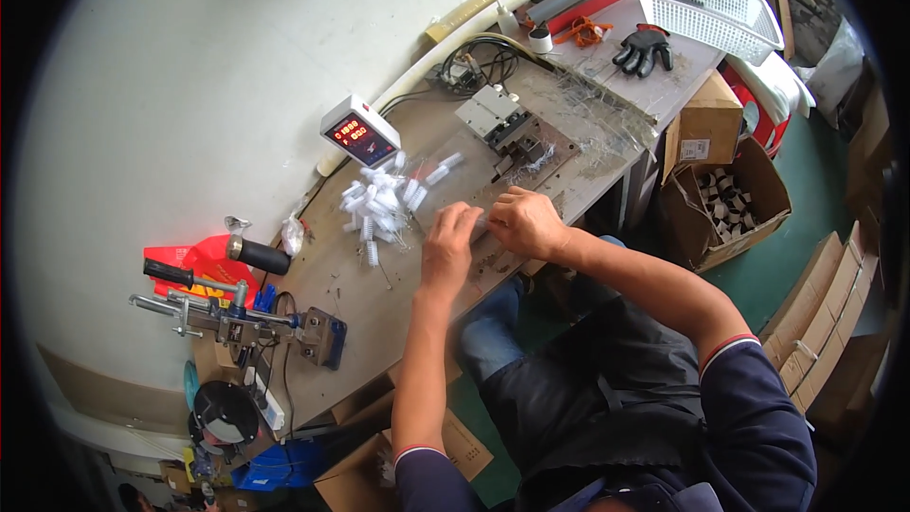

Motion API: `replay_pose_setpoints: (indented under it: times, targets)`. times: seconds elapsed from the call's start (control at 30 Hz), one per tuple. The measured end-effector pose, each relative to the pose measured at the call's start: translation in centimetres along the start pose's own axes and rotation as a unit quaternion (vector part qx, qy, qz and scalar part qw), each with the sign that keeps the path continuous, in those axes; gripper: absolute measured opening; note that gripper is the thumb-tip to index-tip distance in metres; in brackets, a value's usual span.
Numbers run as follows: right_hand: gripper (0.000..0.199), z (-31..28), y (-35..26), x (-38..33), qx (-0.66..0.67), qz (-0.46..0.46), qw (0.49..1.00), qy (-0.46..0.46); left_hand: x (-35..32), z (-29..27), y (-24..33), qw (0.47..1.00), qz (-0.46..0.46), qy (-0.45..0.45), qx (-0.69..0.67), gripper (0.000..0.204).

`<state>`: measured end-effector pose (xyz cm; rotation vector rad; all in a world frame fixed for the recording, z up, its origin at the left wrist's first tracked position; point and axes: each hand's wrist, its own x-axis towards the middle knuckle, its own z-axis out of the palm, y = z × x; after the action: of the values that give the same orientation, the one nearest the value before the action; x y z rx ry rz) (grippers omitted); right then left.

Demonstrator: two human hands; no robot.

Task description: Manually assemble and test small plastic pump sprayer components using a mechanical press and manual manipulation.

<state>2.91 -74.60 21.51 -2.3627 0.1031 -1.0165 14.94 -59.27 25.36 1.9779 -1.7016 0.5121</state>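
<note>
Both hands are over the front edge of the workbench (313,374), close together. My left hand (447,242) has its fingers pinched at the tips. My right hand (527,224) is bent inward with its fingers curled together, facing the left. Something small and whitish shows between the fingertips, too blurred and covered to name. Left of the hands lies a heap of small white bristle brushes (376,201), some with thin wire stems. Just beyond my right hand stands a small metal clamping fixture (500,123), with white bristle scraps (538,161) on its base.
A counter box with a red display (360,136) stands behind the heap. A lever hand press (256,322) is at the bench's left end. Far right are a black glove (645,52) and a white plastic basket (697,14). An open carton (697,228) stands beside the bench.
</note>
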Motion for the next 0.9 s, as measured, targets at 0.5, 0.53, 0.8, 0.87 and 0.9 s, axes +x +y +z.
replay_pose_setpoints:
  times: [0.5, 0.53, 0.8, 0.87, 0.9]
  targets:
    - [0.020, -4.1, 6.3, 0.6, -0.062, 0.202, 0.977, -0.003, 4.8, 6.0, -3.0, 0.978, -0.130, 0.161, -0.022, 0.027]
    - [0.021, -3.8, 6.3, 0.9, -0.070, 0.206, 0.976, -0.001, 4.7, 6.1, -3.5, 0.974, -0.157, 0.160, -0.027, 0.025]
    - [0.024, -2.9, 5.8, 2.3, -0.131, 0.252, 0.959, -0.009, 3.9, 7.3, -5.0, 0.958, -0.217, 0.146, -0.115, 0.022]
    - [0.024, -2.6, 5.5, 2.5, -0.138, 0.259, 0.956, -0.010, 3.8, 7.4, -5.3, 0.961, -0.195, 0.173, -0.090, 0.018]
    - [0.024, -2.4, 5.4, 2.6, -0.142, 0.262, 0.955, -0.007, 3.7, 7.3, -5.5, 0.961, -0.197, 0.174, -0.088, 0.018]
